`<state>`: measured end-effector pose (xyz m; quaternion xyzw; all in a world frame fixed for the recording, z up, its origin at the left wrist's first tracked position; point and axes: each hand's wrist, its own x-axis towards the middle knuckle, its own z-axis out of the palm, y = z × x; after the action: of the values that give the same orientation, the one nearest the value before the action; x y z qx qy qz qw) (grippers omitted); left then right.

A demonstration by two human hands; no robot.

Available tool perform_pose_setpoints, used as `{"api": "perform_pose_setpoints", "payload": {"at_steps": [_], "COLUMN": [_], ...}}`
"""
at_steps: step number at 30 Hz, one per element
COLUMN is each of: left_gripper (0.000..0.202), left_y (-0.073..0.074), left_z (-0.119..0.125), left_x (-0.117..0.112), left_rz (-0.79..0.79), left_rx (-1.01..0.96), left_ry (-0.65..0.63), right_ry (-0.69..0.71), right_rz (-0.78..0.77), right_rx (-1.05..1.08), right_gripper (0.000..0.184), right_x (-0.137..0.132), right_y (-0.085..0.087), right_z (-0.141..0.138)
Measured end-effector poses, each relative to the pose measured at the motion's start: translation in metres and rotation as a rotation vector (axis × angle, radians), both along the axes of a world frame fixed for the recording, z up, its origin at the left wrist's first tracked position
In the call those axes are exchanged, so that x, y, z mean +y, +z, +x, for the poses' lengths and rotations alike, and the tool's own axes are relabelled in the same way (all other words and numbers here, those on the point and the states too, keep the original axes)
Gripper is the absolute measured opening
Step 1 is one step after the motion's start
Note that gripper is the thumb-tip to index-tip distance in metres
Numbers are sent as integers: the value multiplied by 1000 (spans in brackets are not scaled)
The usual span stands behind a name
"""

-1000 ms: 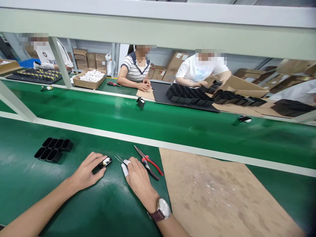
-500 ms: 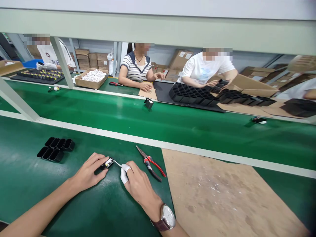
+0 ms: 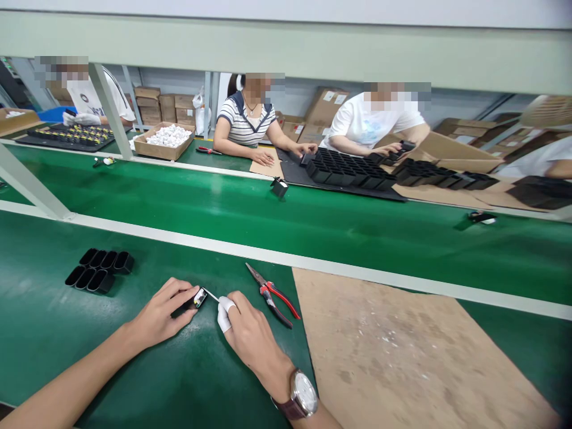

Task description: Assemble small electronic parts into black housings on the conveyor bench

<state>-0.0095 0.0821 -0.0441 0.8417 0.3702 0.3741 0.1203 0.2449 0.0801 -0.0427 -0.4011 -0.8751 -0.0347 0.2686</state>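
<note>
My left hand [image 3: 166, 313] is closed around a small black housing [image 3: 203, 300] with white and yellow parts showing at its open end. My right hand [image 3: 252, 336], with white covers on some fingers, grips a thin metal tool [image 3: 210, 294]. Its tip touches or nearly touches the rim of the housing; the grip end is hidden, so its exact kind cannot be told. Right of that hand, long-nose pliers [image 3: 270, 293] with red and black handles lie on the green bench. Several empty black housings [image 3: 100, 281] stand upright in two rows to the left.
A cardboard sheet [image 3: 402, 339] covers the bench at right. Beyond a pale rail [image 3: 179, 237] runs a green conveyor belt [image 3: 214, 205] carrying small black units [image 3: 280, 187]. Co-workers sit across it, near a box of white parts [image 3: 167, 138] and rows of black housings [image 3: 344, 170].
The housing in my left hand has turned slightly, the tool tip staying at its rim. Units on the belt have shifted right. A co-worker's hand has reached to the black housings.
</note>
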Motion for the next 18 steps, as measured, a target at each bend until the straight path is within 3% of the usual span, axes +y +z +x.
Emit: {"api": "perform_pose_setpoints", "payload": {"at_steps": [13, 18], "left_gripper": [54, 42], "left_y": [-1, -1], "left_z": [-1, -4], "left_x": [1, -1], "left_rz": [4, -65], "left_rx": [3, -8], "left_ry": [1, 22], "right_ry": [63, -97], "right_rz": [77, 101], "right_rx": [-111, -117], "right_gripper": [24, 20], "right_x": [-2, 9], "right_y": [12, 5], "right_z": [4, 13]}}
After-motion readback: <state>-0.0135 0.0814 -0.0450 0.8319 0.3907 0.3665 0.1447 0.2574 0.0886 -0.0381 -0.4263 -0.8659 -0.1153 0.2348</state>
